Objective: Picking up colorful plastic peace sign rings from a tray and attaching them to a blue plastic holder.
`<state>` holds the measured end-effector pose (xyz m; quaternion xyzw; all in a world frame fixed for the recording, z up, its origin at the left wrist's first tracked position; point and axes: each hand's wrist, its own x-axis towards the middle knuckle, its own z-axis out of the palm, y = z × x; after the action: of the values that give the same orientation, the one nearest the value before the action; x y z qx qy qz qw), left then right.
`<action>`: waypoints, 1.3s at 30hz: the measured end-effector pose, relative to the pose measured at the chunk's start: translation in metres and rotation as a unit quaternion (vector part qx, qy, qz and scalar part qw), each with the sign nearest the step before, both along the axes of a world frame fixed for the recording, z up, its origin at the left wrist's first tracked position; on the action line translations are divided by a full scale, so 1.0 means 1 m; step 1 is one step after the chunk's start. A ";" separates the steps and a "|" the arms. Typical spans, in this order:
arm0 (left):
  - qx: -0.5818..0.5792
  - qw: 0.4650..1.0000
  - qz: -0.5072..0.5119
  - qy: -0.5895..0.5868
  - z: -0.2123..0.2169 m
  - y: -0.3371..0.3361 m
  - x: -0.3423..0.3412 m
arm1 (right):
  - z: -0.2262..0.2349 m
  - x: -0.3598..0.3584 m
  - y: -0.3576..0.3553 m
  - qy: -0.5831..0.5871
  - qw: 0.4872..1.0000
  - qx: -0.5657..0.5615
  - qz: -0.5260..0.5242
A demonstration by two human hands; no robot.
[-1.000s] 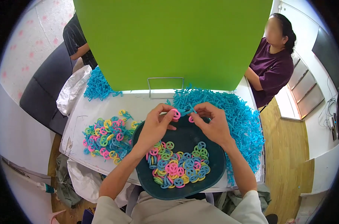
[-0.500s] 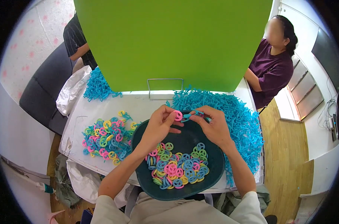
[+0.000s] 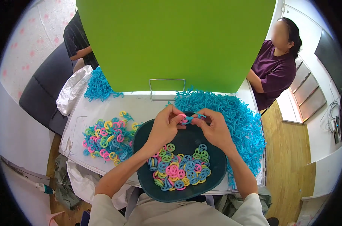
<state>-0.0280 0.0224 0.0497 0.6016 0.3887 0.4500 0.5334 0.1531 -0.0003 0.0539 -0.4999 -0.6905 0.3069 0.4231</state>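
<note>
Between the fingers of my left hand [image 3: 165, 126] is a pink plastic wheel [image 3: 182, 117], partly covered by the fingertips. My right hand [image 3: 215, 126] pinches a small blue plastic stick-like piece [image 3: 190, 119], whose end meets the wheel; whether it sits inside the wheel cannot be made out. Both hands are above the far part of a dark green basin [image 3: 140, 175]. In the basin lie many loose wheels [image 3: 179, 174] in pink, blue, green and yellow.
Left of the basin lies a pile of wheels with blue pieces [image 3: 107, 137]. A large heap of blue pieces [image 3: 231, 120] spreads along the right; a smaller heap [image 3: 99, 86] is at the back left. A green panel [image 3: 174, 45] stands behind a wire stand [image 3: 167, 90]. Two people sit beyond.
My hands have come closer together, bringing the pink wheel and the blue piece into contact. The wheel has turned and is now more hidden by my left fingers.
</note>
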 end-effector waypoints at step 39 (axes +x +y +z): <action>0.015 0.834 0.196 0.515 0.039 -0.004 -0.172 | -0.006 0.099 0.028 -0.221 0.964 0.026 -0.149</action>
<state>-0.2001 0.0183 0.0889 0.6656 0.7102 0.1756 0.1473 0.2524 0.0278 0.0480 -0.6413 -0.6923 0.1048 0.3138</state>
